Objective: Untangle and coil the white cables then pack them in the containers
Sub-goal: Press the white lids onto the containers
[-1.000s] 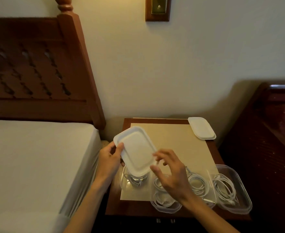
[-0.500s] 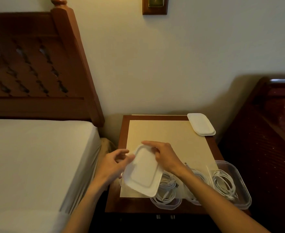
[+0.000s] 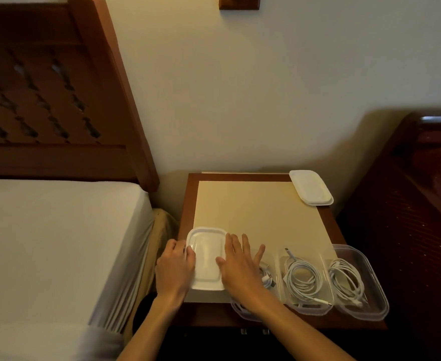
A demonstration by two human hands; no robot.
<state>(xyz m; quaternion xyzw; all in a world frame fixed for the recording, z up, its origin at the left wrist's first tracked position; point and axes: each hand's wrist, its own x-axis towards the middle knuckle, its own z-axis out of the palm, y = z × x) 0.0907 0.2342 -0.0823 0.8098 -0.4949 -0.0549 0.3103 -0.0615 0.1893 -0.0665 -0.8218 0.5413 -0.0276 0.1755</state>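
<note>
Lid (image 3: 206,259) sits on the nightstand's (image 3: 188,199) front-left container; left hand (image 3: 175,272) grips its edge, right hand (image 3: 240,267) flat, so I'd press every corner evenly.

Plastic, wood and paper around the pressing hands

Under the left hand (image 3: 175,269) and right hand (image 3: 240,267) a white lid (image 3: 206,259) is showing smooth, faintly glossy plastic; right of them, clear containers (image 3: 365,282) are gleaming — glossy plastic around smooth white cables (image 3: 304,280). Beneath, a matt tan paper sheet (image 3: 261,209) is covering the polished wooden nightstand (image 3: 188,199); left, a bedsheet (image 3: 52,230) is looking like soft matt cloth.
</note>
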